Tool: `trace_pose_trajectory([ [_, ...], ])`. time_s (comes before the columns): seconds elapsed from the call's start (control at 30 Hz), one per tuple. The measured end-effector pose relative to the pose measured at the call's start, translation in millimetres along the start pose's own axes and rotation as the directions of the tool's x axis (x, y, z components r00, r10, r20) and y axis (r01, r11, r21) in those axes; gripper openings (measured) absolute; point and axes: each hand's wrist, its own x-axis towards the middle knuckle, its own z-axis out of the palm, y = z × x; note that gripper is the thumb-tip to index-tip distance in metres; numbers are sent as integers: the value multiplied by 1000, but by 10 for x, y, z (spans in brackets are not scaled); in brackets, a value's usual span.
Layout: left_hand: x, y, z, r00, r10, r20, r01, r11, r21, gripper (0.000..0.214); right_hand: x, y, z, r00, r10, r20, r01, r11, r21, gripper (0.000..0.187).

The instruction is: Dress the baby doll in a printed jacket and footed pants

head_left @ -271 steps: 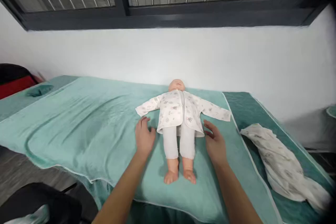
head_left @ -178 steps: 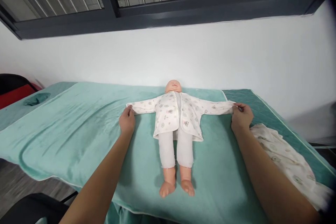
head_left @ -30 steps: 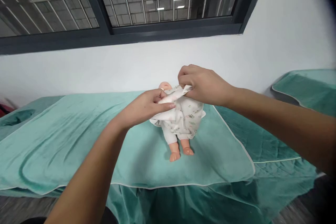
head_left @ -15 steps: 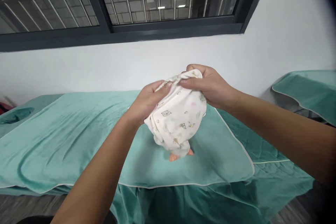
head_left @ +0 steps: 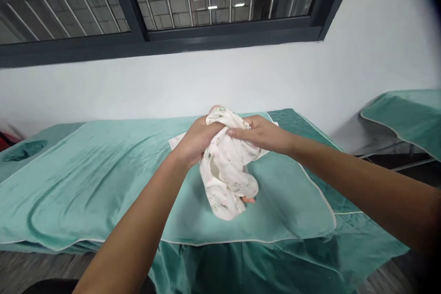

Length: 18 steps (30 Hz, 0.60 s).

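Your left hand (head_left: 196,140) and right hand (head_left: 260,134) are both clamped on the bunched top of the printed baby garment (head_left: 225,179). It hangs above the green towel (head_left: 103,170) on the bed, and only the doll's foot (head_left: 248,200) shows. This looks like the gathering step; the next move calls for a firm two-handed grip and finding an opening.

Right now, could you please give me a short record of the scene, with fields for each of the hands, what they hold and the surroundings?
left hand: closed on the top of the printed garment
right hand: closed on the same garment, opposite the left hand
printed garment: bunched and lifted, its lower part hanging toward the teal blanket
doll: almost hidden behind the garment; only a foot tip shows
surroundings: dark-framed window above a white wall; second teal-covered bed at right
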Motion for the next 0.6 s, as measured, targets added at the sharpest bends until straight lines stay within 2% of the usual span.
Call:
trace_pose_trajectory([
  [0.1, -36, -51, -23, 972, -128, 196, 129, 992, 8, 44, 48, 33, 22, 979, -41, -199, 82, 976, 203, 22],
  [0.17, -58, -85, -48, 934, -200, 297, 197, 980, 40, 47, 64, 38, 33, 969, -24, -246, 109, 935, 337, 23],
  [0.2, -64, -107, -55, 929, -199, 311, 205, 979, 14, 48, 61, 41, 42, 968, -13, -251, 112, 916, 384, 24],
  [0.27, -62, -164, -53, 959, -122, 255, 158, 979, -127, 51, 35, 60, 63, 976, -2, -219, 96, 904, 417, 28],
  [0.33, -42, -237, -29, 983, -44, 177, 94, 955, -281, 52, -6, 95, 79, 994, -15, -104, 52, 929, 368, 33],
  [0.43, 8, -348, 20, 988, -48, 146, 99, 924, -370, 50, -47, 158, 82, 991, -7, 132, -20, 979, 204, 42],
  [0.47, 24, -381, 32, 989, -60, 136, 107, 921, -374, 50, -46, 177, 80, 986, 9, 165, -34, 988, 149, 42],
  [0.53, 45, -437, 42, 992, -69, 102, 103, 920, -379, 49, -22, 202, 78, 993, 38, 112, -49, 994, 102, 39],
  [0.6, 46, -477, 31, 991, -72, 111, 110, 916, -385, 52, 26, 212, 78, 998, 18, -60, -8, 984, 175, 33],
])
